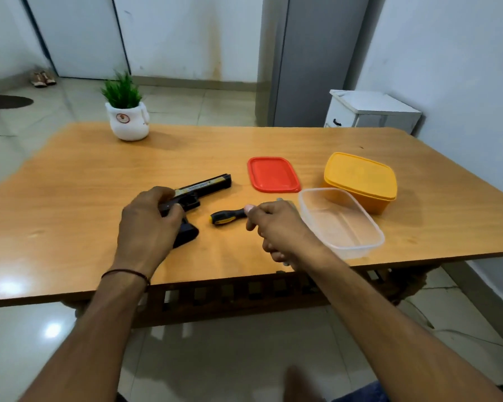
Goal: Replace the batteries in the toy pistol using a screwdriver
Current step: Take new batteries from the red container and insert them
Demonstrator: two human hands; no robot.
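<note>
Hands: left hand (148, 224) curled over the rear of the toy pistol (206, 187), which lies flat on the tabletop (70, 184) with its barrel pointing away. Right hand (276, 227) has curled fingers, with one fingertip at the end of the screwdriver (225, 217); whether it grips anything cannot be told. Screwdriver lies between both hands. Clear container (360, 250) sits just right of the right hand; red lid (273, 174) and yellow box (360, 178) sit beyond it.

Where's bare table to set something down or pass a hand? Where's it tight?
Free: left side of the table, between plant pot and left hand on the toy pistol; the far strip behind red lid and yellow container. Tight: screwdriver, right hand, clear container, red lid and yellow container bunch right of centre.
</note>
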